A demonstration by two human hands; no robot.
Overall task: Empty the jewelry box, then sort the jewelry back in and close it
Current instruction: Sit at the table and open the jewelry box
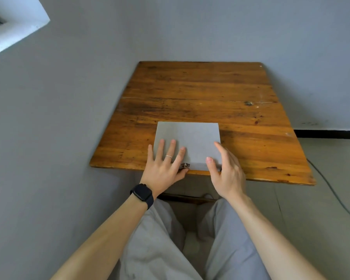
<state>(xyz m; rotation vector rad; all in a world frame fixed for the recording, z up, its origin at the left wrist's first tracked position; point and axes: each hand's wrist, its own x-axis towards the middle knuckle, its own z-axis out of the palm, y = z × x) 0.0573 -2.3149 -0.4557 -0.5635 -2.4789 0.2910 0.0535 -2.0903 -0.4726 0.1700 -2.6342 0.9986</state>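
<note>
Left hand (164, 164): flat on the lid, fingers straight and spread, gripping nothing; a ring (168, 157) on one finger, a dark watch (142, 194) on the wrist

Left thumb: its tip lies just under the clasp (185, 165); whether it presses the clasp I cannot tell

Right hand (224, 168): released, fingers loosely extended, holding nothing; over the box's near right corner, and contact with the lid cannot be told

Jewelry box (192, 136): grey, flat, lid down; directly ahead of both hands, at the table's near edge and somewhat left of its middle

Long axis: left to right, parallel with the near edge; the clasp sits on the front side facing the person

Nearer hand: the left, by the thumb; the right is a little way off along the same front side

Likely step: freeing the clasp and raising the lid away from the person, so emptying seems not yet begun; no jewelry shows

Table (200, 87): worn orange-brown wood, scuffed, with dark marks towards the far right corner

Room: grey walls close behind and to the left; a pale recess (12, 21) high on the left; a black skirting strip (327, 133) and a cable (331, 188) on the floor to the right; grey trousers (160, 239) below
</note>
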